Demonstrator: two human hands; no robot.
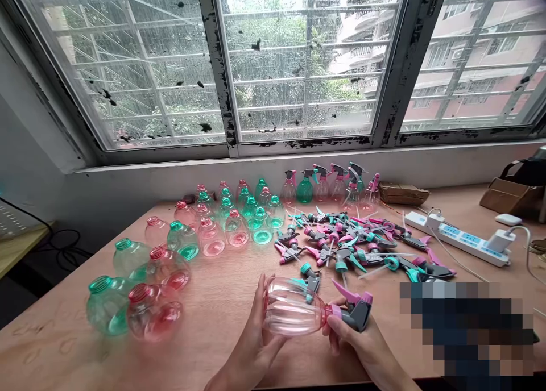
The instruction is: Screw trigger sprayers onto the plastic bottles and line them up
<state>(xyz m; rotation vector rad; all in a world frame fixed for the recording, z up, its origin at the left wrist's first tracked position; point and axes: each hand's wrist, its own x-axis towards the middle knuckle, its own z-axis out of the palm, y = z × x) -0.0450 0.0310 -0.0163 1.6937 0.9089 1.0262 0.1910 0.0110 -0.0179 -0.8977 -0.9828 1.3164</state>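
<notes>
My left hand (pixel 255 328) wraps its fingers round the base of a clear pink spray bottle (pixel 294 311) that lies on its side above the table's front edge. My right hand (pixel 354 337) grips the bottle's pink and grey trigger head (pixel 355 310) at the neck. A loose teal and grey trigger head (pixel 310 276) lies just behind the bottle.
Several open pink and green bottles (pixel 147 286) stand at the left and back of the wooden table (pixel 230 277). A heap of loose trigger heads (pixel 362 243) fills the middle right. Finished spray bottles (pixel 328 186) line the wall. A power strip (pixel 458 237) and boxes (pixel 509 195) sit at right.
</notes>
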